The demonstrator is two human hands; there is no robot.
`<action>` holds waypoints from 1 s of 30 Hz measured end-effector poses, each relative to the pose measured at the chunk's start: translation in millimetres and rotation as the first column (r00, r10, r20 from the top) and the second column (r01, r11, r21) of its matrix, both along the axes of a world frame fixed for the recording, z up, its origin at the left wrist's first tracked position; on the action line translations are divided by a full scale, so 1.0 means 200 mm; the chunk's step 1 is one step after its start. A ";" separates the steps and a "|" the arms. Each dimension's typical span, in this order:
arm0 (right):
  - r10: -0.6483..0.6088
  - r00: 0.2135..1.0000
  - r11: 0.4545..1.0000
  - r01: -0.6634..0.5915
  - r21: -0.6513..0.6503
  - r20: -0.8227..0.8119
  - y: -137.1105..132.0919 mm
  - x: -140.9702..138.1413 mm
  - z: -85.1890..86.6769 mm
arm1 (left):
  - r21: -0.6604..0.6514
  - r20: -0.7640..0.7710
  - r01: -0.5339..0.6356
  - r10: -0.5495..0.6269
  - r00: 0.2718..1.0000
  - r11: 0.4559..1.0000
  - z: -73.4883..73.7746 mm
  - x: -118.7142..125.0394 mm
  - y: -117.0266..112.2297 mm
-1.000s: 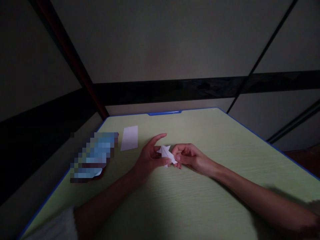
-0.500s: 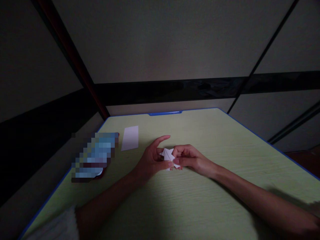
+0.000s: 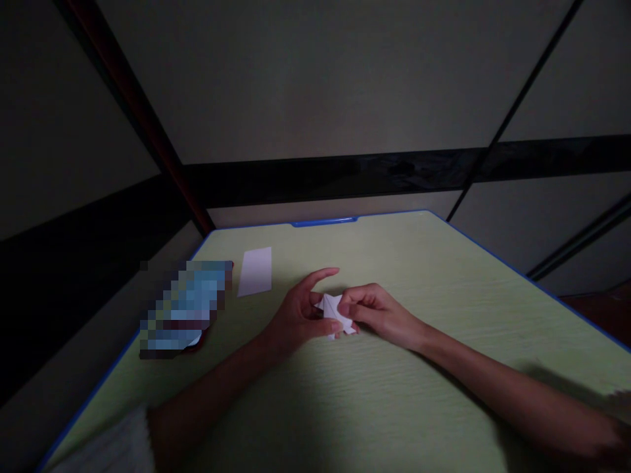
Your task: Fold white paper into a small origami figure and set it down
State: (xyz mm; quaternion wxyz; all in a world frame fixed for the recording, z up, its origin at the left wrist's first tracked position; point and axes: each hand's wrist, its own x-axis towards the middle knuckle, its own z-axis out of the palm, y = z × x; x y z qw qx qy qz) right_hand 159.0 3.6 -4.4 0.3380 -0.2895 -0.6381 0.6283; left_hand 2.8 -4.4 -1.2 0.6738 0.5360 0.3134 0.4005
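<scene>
Paper (image 3: 334,309), white and folded into small points, sits pinched between both hands just above the green tabletop (image 3: 434,276). The left hand (image 3: 296,315) has its grip closed on the left edge, thumb pressed in and forefinger lifted free. The right hand (image 3: 377,314) has its grip clamped on the right side, fingers curled over it. For a clean crease, I judge, each pinch belongs close to the fold line, with light pressure so the points do not crumple. Left of the left grip and farther off lies a blank white slip (image 3: 255,271), with a pixelated blue patch (image 3: 185,305) beside it. No writing is readable anywhere.
</scene>
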 end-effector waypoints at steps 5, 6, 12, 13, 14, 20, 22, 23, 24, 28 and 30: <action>0.048 0.997 0.999 -0.048 0.004 -0.052 0.00 0.00 -0.01 | 0.001 -0.001 -0.056 0.056 0.998 0.998 0.01 0.00 -0.01; 0.062 0.995 0.998 -0.063 -0.013 -0.072 0.00 0.01 -0.01 | 0.003 -0.002 -0.064 0.064 0.998 0.998 0.01 0.00 -0.01; 0.157 0.970 0.980 -0.176 -0.089 -0.186 0.02 0.02 -0.02 | -0.002 -0.013 -0.077 0.077 0.997 0.997 0.01 0.01 -0.01; 0.157 0.967 0.979 -0.179 -0.096 -0.201 0.02 0.02 -0.02 | -0.007 -0.008 -0.078 0.078 0.997 0.997 0.01 0.01 -0.01; 0.145 0.965 0.979 -0.172 -0.106 -0.219 0.02 0.02 -0.02 | -0.010 -0.003 -0.075 0.075 0.997 0.997 0.01 0.01 -0.01; 0.102 0.980 0.989 -0.119 -0.088 -0.171 0.00 0.01 0.00 | -0.031 -0.010 0.004 -0.004 1.000 1.000 0.02 0.01 -0.01; 0.101 0.990 0.993 -0.105 -0.043 -0.100 -0.01 0.00 0.00 | -0.035 -0.026 0.034 -0.035 0.999 0.999 0.02 0.01 -0.01; 0.096 0.993 0.995 -0.097 -0.022 -0.072 -0.01 0.00 0.01 | -0.034 -0.033 0.049 -0.050 0.998 0.998 0.01 0.01 -0.01; 0.092 0.995 0.996 -0.092 -0.003 -0.048 -0.01 0.00 0.01 | -0.030 -0.043 0.063 -0.064 0.997 0.998 0.01 0.01 -0.01; 0.088 0.995 0.994 -0.091 0.065 0.035 -0.02 0.00 0.01 | 0.004 -0.104 0.092 -0.091 0.990 0.996 0.00 0.00 -0.02; 0.067 0.995 0.993 -0.074 0.093 0.074 -0.02 -0.01 0.01 | 0.025 -0.150 0.100 -0.095 0.984 0.995 0.00 0.00 -0.02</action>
